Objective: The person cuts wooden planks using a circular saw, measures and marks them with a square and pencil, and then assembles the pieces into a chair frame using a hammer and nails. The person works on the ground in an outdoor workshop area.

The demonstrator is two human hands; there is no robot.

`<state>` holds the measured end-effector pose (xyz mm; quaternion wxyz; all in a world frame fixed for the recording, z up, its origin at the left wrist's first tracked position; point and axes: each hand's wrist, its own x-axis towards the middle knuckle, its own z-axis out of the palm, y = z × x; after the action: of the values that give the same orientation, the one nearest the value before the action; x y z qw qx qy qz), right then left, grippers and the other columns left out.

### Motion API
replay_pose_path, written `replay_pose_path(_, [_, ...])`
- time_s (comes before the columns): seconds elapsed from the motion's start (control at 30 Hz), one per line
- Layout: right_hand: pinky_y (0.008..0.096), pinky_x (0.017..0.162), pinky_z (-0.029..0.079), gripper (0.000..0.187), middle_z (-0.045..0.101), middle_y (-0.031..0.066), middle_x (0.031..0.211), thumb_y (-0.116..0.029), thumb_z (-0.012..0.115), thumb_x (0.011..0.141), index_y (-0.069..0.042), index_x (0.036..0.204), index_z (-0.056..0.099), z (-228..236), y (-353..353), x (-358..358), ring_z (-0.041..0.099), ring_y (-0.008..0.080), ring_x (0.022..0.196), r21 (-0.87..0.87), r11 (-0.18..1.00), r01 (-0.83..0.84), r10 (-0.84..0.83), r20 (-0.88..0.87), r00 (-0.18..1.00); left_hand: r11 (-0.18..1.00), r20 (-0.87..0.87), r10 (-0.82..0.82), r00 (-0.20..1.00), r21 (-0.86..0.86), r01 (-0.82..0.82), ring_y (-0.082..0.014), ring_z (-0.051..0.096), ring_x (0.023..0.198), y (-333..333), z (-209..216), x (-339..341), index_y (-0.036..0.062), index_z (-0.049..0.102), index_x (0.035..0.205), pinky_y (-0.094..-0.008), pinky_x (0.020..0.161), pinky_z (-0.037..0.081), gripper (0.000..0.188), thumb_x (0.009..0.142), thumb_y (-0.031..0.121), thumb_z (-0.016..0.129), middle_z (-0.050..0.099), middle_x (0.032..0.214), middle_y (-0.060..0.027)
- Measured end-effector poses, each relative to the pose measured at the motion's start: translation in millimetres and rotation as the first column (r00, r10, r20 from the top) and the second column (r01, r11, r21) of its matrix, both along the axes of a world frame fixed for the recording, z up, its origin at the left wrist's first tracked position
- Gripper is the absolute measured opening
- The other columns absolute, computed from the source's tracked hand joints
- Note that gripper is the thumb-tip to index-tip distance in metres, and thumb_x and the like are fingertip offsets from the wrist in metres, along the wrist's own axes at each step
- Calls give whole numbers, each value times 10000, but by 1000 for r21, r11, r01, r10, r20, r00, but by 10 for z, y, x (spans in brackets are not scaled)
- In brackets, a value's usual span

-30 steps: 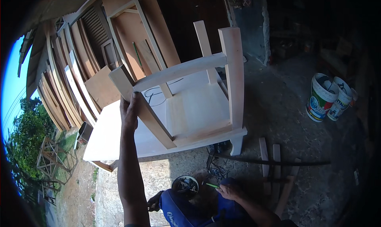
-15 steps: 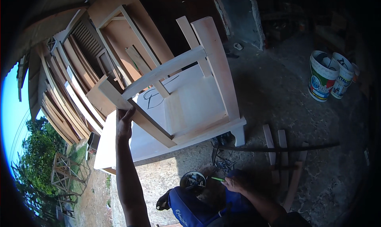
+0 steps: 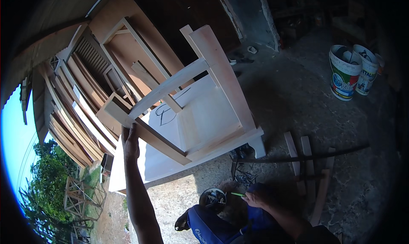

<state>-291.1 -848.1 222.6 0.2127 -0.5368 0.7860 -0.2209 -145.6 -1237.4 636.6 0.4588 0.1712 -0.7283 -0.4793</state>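
My left hand [image 3: 131,144] is closed on the near left post of a pale wooden frame [image 3: 224,69], which looks like a chair or small table frame. The frame rests on a large white panel [image 3: 164,167] with a dark hand-drawn mark on it. Down by my blue-clad knee, my right hand [image 3: 257,199] grips a slim green pencil-like stick [image 3: 238,194]; whether it is a pencil or a pen I cannot tell. Just left of that stick is a round container [image 3: 213,198] with small dark items inside.
Loose wooden strips [image 3: 307,158] lie on the floor to the right, crossed by a long dark bar [image 3: 281,160]. Scattered nails or similar thin metal pieces [image 3: 245,179] lie near the panel's edge. Two paint buckets [image 3: 345,73] stand far right. Boards [image 3: 81,103] lean at the left.
The whole view has shifted and tilted slightly. My left hand keeps its hold on the wooden frame, and my right hand still has the green stick near my knee.
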Motion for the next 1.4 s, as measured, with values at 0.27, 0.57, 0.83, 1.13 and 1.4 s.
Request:
replay_pose_path(0.27, [497, 653, 532, 426, 699, 164, 748, -490, 556, 973, -97, 868, 684, 15, -2, 18, 687, 352, 679, -63, 998, -11, 8, -46, 999, 995, 85, -30, 996, 97, 22, -238, 439, 1362, 89, 30, 134, 40, 334, 1541, -399, 1147, 339, 541, 1046, 142, 526, 459, 1495, -122])
replay_pose_path(0.57, [496, 578, 491, 427, 660, 144, 665, -479, 577, 961, -87, 821, 670, -228, -6, 3, 643, 337, 591, -143, 990, -2, -19, -145, 989, 997, 77, -11, 997, 76, 5, -241, 432, 1376, 165, 30, 31, 62, 331, 1548, -420, 1148, 348, 548, 1042, 140, 524, 451, 1508, -113])
replay_pose_path(0.83, [503, 612, 488, 425, 658, 154, 685, -470, 566, 966, -84, 817, 667, -3, 26, 12, 650, 345, 629, -89, 996, 2, -8, -73, 997, 998, 85, -26, 996, 59, 21, -237, 454, 1351, 181, 21, 54, 50, 347, 1536, -412, 1144, 348, 530, 1040, 126, 515, 475, 1481, -123])
replay_pose_path(1.13, [507, 693, 506, 440, 681, 196, 788, -472, 553, 977, -66, 869, 684, 99, -29, 12, 670, 376, 734, -52, 999, 6, -4, 32, 999, 901, -32, 323, 946, -296, -317, -325, 483, 1309, 383, -190, 27, 116, 229, 1601, -457, 1049, 453, 805, 878, -31, 551, 333, 1568, -176])
replay_pose_path(1.4, [493, 741, 513, 424, 666, 183, 783, -460, 569, 966, -71, 843, 683, 119, -60, 12, 659, 384, 795, -33, 999, -34, 33, -37, 999, 435, 32, 749, 662, -778, -454, -444, 222, 1506, 610, -231, -161, 198, 236, 1611, -497, 1145, 387, 746, 988, 352, 617, 106, 1664, -226])
